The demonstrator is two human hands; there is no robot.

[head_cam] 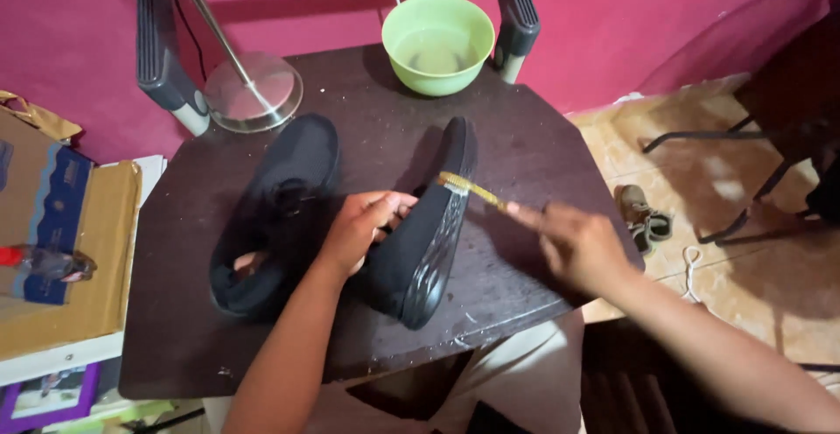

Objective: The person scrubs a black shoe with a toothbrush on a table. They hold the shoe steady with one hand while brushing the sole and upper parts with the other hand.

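Observation:
My left hand [363,224] grips a black shoe [429,241] that stands on its side, its patterned sole turned to the right. My right hand [573,241] holds a yellow toothbrush [468,187] by the handle, and its bristled head touches the upper edge of that sole. A second black shoe [276,211] lies upright to the left, its opening toward me. Both shoes rest on a dark brown table [525,136].
A light green bowl [437,42] with cloudy liquid stands at the table's far edge. A round metal stand base [254,93] sits at the far left. Cardboard boxes [66,259] lie on the left. A small sandal [639,215] and a chair's legs [735,171] are on the tiled floor to the right.

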